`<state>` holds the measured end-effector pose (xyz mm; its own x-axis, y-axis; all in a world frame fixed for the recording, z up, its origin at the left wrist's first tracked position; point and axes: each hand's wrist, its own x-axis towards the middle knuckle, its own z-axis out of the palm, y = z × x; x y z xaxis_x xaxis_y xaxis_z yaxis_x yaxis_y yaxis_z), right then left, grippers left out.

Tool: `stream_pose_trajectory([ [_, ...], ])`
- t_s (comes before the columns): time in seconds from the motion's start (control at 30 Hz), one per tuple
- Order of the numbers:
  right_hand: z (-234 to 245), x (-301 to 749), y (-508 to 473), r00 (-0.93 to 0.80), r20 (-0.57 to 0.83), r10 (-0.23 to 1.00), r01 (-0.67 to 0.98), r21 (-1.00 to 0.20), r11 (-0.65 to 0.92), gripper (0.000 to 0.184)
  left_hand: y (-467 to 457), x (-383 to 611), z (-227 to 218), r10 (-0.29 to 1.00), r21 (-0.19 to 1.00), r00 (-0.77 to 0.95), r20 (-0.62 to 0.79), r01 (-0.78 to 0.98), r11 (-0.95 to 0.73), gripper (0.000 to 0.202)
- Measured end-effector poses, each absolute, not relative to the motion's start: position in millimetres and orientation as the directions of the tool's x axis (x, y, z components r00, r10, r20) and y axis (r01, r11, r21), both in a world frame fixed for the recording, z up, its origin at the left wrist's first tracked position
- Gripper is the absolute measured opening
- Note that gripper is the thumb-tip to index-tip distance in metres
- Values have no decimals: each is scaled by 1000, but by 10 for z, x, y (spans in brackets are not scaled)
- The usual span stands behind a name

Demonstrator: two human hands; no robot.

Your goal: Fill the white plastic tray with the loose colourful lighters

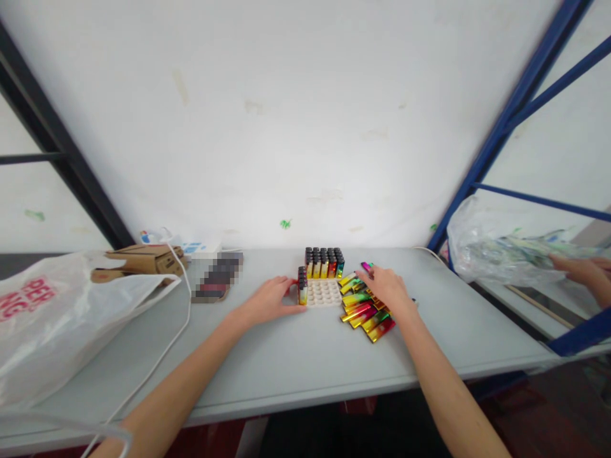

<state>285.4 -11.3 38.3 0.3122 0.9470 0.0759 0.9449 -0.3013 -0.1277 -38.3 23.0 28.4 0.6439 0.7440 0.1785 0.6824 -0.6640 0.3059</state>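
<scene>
A white tray [324, 294] with rows of round holes lies on the table. Black-topped, shiny lighters [324, 262] stand upright in its far rows, and one more row of lighters [302, 286] runs along its left side. My left hand [274, 299] grips the tray's left end, thumb at the near corner and fingers by that left row. To the right of the tray lies a loose pile of yellow, red and green lighters [365, 312]. Over this pile my right hand [389, 289] is curled, its fingers closed on a lighter that is mostly hidden.
At left are a white plastic bag [62, 318], a cardboard box [147, 259], a pixelated dark flat object [217, 277] and a white cable [167, 343]. Blue shelf posts [496, 140] rise at right. Beyond them another person's hand [580, 270] touches a clear plastic bag [506, 248].
</scene>
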Motion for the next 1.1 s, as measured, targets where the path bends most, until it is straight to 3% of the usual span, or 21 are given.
stream_pose_trajectory([
  [0.33, 291, 2716, -38, 256, 120, 959, 961, -140, -239, 31, 227, -395, 275, 748, 301, 642, 168, 689, -659, 54],
  [0.6, 311, 2796, 6, 259, 324, 910, 880, -467, -84, 27, 219, -394, 300, 744, 310, 645, 177, 681, -664, 57],
  [0.7, 326, 2747, -1, 308, 346, 886, 687, -725, 44, 31, 201, -385, 318, 748, 318, 639, 178, 683, -658, 54],
  [0.8, 324, 2628, -26, 286, 206, 936, 296, -948, 118, 37, 194, -382, 322, 749, 317, 639, 173, 684, -657, 53],
  [0.9, 330, 2509, -60, 192, 155, 969, 67, -987, 145, 42, 207, -389, 305, 747, 323, 638, 188, 678, -660, 54],
  [1.1, 389, 2407, -109, 48, 213, 976, -10, -977, 213, 47, 231, -402, 272, 743, 332, 640, 195, 670, -664, 54],
])
